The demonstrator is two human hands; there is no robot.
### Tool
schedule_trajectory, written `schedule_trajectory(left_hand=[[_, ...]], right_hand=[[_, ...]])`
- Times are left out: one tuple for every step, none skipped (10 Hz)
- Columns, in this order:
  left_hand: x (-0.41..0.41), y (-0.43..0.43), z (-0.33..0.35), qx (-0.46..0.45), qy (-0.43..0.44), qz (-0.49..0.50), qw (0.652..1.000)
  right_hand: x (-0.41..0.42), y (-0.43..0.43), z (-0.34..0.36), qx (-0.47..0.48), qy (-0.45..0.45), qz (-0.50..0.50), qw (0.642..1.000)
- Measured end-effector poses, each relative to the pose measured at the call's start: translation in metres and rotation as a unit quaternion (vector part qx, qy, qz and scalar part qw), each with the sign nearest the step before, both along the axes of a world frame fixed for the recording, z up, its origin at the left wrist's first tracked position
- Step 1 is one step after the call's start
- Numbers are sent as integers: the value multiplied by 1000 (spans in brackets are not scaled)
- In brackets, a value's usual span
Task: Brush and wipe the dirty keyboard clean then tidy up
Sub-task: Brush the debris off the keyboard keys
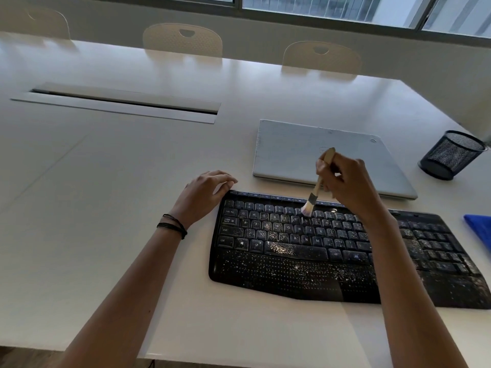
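A black keyboard (292, 264) lies on the white table, speckled with white crumbs over its keys, space bar and palm rest. My right hand (348, 185) grips a small wooden-handled brush (314, 191), whose pale bristles touch the upper key rows near the middle. My left hand (206, 191) rests with relaxed fingers at the keyboard's top left corner, fingertips on its edge. A blue cloth (479, 229) shows at the right edge of the view, partly cut off.
A closed silver laptop (292, 152) lies just behind the keyboard. A black mesh pen cup (451, 155) stands at the far right. A cable slot (119, 103) is set into the white table (106, 195). Chairs line the far side.
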State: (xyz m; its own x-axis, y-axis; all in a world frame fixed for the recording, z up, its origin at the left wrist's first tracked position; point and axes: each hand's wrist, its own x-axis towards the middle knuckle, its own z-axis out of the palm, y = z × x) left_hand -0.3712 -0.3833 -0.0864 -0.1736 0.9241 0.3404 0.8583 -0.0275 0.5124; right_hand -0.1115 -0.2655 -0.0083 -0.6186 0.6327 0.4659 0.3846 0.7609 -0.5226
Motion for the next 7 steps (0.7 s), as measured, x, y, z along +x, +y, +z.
schedule_trajectory(left_hand=[[1, 0, 1, 0, -3, 2, 1000], [1, 0, 1, 3, 1, 3, 1000], [0, -1, 1, 5, 5, 4, 1000], [0, 0, 1, 5, 5, 2, 1000], [0, 0, 1, 5, 6, 2, 1000], [0, 0, 0, 3, 7, 2, 1000], [-1, 1, 0, 4, 6, 2, 1000]], right_hand=[[0, 1, -4, -7, -17, 2, 1000], [2, 4, -3, -11, 14, 1, 1000], [2, 3, 0, -4, 40, -8, 999], [0, 0, -2, -8, 1, 0, 1000], [0, 2, -3, -8, 9, 2, 1000], [2, 5, -3, -21, 26, -5, 999], [4, 8, -5, -29, -2, -10, 1000]])
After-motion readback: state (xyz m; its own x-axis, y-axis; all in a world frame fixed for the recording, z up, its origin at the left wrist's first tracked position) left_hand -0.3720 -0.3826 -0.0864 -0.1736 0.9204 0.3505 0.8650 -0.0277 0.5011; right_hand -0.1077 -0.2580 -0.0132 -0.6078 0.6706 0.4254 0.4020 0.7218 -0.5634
